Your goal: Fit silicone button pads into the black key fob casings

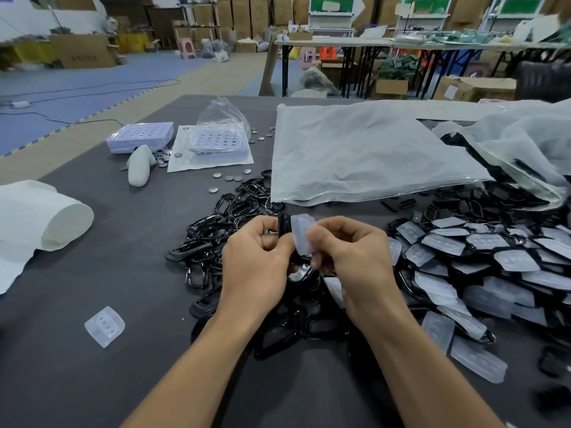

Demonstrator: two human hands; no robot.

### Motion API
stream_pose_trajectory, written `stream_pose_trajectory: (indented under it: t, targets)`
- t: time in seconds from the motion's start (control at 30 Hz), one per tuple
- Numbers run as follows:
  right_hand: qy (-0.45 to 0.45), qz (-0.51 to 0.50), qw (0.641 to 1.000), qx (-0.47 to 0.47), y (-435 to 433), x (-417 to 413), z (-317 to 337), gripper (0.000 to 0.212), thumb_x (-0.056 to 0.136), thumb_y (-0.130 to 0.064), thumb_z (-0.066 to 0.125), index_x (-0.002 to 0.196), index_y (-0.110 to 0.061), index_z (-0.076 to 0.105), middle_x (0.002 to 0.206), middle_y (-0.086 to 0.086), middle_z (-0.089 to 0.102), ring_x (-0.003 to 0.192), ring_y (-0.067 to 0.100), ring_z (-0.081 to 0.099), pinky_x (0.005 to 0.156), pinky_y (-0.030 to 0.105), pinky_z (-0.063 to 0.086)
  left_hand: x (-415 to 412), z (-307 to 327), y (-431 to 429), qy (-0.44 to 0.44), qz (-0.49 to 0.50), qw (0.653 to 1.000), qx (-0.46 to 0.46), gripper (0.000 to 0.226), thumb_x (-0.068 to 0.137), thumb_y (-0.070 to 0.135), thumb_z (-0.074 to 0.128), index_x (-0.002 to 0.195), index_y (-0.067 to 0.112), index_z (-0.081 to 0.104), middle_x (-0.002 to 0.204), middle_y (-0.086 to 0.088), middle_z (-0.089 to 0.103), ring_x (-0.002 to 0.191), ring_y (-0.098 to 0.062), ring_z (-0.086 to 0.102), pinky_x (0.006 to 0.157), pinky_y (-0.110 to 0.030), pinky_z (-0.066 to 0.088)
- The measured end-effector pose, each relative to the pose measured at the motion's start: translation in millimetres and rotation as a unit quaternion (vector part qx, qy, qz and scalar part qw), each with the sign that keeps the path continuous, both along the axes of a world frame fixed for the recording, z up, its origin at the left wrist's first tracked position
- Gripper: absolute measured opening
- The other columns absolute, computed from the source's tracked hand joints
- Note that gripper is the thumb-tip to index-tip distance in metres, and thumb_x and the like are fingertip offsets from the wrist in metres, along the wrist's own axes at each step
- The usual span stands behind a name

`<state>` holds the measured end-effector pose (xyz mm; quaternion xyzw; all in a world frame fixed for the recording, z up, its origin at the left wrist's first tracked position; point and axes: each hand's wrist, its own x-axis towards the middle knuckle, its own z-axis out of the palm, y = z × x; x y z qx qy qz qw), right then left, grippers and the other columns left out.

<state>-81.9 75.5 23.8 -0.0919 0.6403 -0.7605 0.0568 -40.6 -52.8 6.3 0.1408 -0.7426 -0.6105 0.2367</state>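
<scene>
Student: Pad and casing at the point of fitting. Which hand holds what?

Tutor: The left hand [259, 251] curls round a black casing [283, 225], of which only a dark edge shows between its fingers. The right hand [349, 251] pinches a translucent silicone pad [301, 233] between thumb and forefinger. Both parts are held above the table [123, 273], over the heap of empty casings [222, 223], and the pad appears to touch the casing's edge.

Student: How does the pad lie?

Tutor: Its long axis runs nearly upright in the view, far end highest, broad face turned toward the person. Which way the casing's opening points cannot be told, because the hands hide it.

Student: What makes the step go well?

Tutor: As a judgement: match the pad's long axis to the casing's and seat one end first. Then press along the length with the thumbs until the rim lies flush. A pad pinched too hard may buckle and sit skewed. Fitted pieces appear to lie in the pile of fitted casings [494, 257] at right. One stray pad [105, 325] lies well apart at left.
</scene>
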Motion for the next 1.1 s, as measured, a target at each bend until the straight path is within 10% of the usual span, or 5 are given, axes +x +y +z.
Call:
stream_pose_trajectory:
  t: [0.47,0.73,1.1]
  targets:
    - [0.078,-0.053,0.987,0.131,-6.1,3.4,-7.5,0.018,0.084,-0.023,0.078,0.067,-0.023,0.073,0.058,0.0,0.067,0.049,0.008,0.055,0.054,0.029,0.047,-1.0,7.1,1.5,0.034,-0.118,0.983,0.139,0.026,0.096,0.001,0.067,0.088,0.019,0.084,0.077,-0.011,0.078,0.066,-0.013,0.073,0.06,-0.022,0.059]
    - [0.133,-0.092,0.971,0.175,-3.2,1.6,-8.1,0.021,0.085,-0.022,0.08,0.066,-0.024,0.071,0.061,-0.01,0.069,0.054,0.002,0.059,0.056,0.016,0.046,-2.6,7.4,-2.8,-0.012,-0.205,0.951,0.23,0.031,0.088,-0.004,0.061,0.106,0.01,0.081,0.112,-0.024,0.076,0.106,-0.033,0.074,0.082,-0.04,0.064]
    - [0.148,-0.094,0.966,0.19,0.1,-2.7,-8.6,0.02,0.081,-0.019,0.084,0.066,-0.023,0.071,0.059,-0.008,0.069,0.055,0.008,0.066,0.056,0.022,0.051,-1.3,5.4,-2.1,-0.018,-0.212,0.949,0.232,0.036,0.077,0.005,0.059,0.106,0.01,0.08,0.109,-0.023,0.072,0.098,-0.033,0.068,0.078,-0.037,0.064]
